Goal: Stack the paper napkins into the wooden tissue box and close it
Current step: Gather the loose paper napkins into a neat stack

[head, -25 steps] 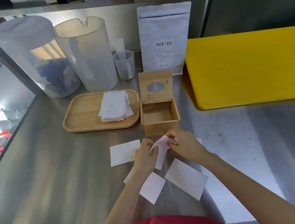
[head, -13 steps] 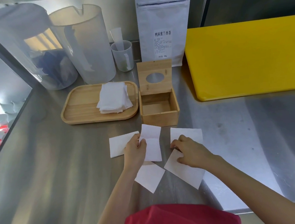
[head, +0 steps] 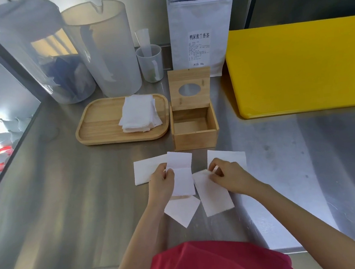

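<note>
Napkins in both hands, wooden tissue box (head: pixel 194 130) open just beyond the fingertips.
Left hand (head: pixel 161 184) pinches creased napkin (head: pixel 182 174) by its left edge; right hand (head: pixel 229 178) pinches second napkin (head: pixel 213 193) at its top corner. Bare steel counter (head: pixel 304 166) lies right of the right hand; napkin stack (head: pixel 139 114) on tray (head: pixel 100 124), beyond the left fingers.

"鸭屎蜜兰香茶", "300g" on white pouch (head: pixel 202 28)

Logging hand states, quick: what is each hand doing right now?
Left hand: closed on a folded napkin, held up off the counter.
Right hand: fingers pinching the corner of another napkin.
</note>
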Tool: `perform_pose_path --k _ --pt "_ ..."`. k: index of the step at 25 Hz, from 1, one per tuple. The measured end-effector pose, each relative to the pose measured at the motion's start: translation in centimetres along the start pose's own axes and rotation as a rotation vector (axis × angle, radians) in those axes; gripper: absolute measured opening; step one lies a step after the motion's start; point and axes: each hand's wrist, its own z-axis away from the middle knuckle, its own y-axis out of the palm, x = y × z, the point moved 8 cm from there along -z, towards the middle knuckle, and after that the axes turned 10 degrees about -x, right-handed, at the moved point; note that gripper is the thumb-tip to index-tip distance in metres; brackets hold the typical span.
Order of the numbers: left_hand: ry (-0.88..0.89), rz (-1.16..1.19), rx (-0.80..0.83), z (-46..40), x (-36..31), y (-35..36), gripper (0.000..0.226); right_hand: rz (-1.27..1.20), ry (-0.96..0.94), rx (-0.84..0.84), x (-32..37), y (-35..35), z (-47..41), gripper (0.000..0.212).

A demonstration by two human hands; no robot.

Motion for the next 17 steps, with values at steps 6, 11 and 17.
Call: perform_pose_path --k 6,11,17 --pt "-0.073 0.044 -0.053 0.3 0.5 -0.8 0.018 -0.514 0.14 -0.027 1.1 -2.6 -0.1 0.014" --pt "-0.244 0.299 0.123 2.1 0.3 1.4 0.028 -1.063 0.221 0.139 3.7 -1.6 0.5 0.019" --pt "-0.349 0.462 0.153 3.3 0.3 2.0 0.023 -0.793 0.243 -0.12 3.4 -1.0 0.0 0.026"
